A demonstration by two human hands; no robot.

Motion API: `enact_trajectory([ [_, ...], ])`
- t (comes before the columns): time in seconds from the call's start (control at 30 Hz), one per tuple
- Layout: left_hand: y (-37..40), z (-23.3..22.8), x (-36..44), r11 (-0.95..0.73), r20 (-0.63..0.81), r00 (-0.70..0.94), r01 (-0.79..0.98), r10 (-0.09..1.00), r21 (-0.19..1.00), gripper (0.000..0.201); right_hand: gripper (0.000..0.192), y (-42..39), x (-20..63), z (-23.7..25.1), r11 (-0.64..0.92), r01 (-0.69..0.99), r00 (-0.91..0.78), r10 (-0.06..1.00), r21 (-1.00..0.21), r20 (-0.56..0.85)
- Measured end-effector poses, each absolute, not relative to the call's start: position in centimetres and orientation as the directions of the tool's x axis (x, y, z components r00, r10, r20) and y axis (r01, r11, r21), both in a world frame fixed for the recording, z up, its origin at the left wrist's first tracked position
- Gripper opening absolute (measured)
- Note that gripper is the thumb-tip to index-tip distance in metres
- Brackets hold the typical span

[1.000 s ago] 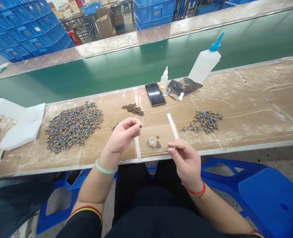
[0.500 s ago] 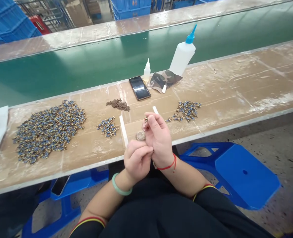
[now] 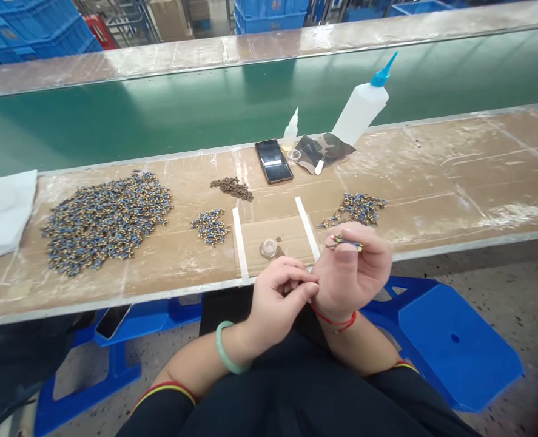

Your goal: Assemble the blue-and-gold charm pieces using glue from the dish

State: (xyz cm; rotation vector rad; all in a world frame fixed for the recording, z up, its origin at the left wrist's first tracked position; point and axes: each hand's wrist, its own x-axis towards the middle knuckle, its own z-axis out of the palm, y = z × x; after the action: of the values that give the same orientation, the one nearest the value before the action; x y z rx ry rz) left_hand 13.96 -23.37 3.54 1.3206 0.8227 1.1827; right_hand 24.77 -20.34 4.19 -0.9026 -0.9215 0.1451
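We judge the step in hand to be handling one part (image 3: 350,243), clamped in the grip of our right hand (image 3: 354,273), right of the dish (image 3: 269,248). Our left hand (image 3: 278,297), nearer us than the dish, has its fingertips together; we cannot tell whether they hold anything. The next move calls for a steady right grip. The large pile (image 3: 109,223) and small pile (image 3: 210,227) lie left of the dish, the discs (image 3: 233,189) beyond it. The dish, just beyond our left hand, could obstruct it.

Dish (image 3: 269,248) between strips (image 3: 240,243); phone (image 3: 273,161) behind; parts (image 3: 107,221) left, more parts (image 3: 363,208) right (bottle (image 3: 359,112) seemingly behind cloth (image 3: 309,150)).
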Motion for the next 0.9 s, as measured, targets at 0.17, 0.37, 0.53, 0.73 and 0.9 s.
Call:
enact_trajectory([
  [0.17, -23.2, 4.0, 13.3, -0.285, 0.294, 0.371, -0.082, 0.881, 0.955, 0.023, 0.012, -21.0, 24.9, 4.2, 0.584, 0.176, 0.658, 0.530, -0.793, 0.536],
  [0.37, -20.4, 5.2, 12.3, -0.218, 0.250, 0.606, -0.127, 0.755, 0.968, 0.030, 0.015, -21.8, 24.7, 4.4, 0.507, 0.132, 0.633, 0.618, -0.852, 0.466],
  [0.53, -19.0, 5.6, 11.8, -0.048, 0.093, 0.728, -0.083, 0.679, 0.995, 0.039, 0.015, -22.7, 24.5, 4.2, 0.440, 0.086, 0.518, 0.747, -0.894, 0.417],
  [0.73, -19.7, 3.8, 11.8, 0.433, -0.039, 0.670, -0.433, 0.741, 0.790, 0.043, 0.019, -21.7, 25.4, 3.8, 0.363, -0.175, 0.469, 0.848, -0.915, 0.247],
  [0.9, -20.5, 3.6, 11.7, 0.579, -0.117, 0.615, -0.637, 0.780, 0.510, 0.033, 0.025, -21.1, 26.2, 3.9, 0.254, -0.308, 0.395, 0.911, -0.917, 0.120],
])
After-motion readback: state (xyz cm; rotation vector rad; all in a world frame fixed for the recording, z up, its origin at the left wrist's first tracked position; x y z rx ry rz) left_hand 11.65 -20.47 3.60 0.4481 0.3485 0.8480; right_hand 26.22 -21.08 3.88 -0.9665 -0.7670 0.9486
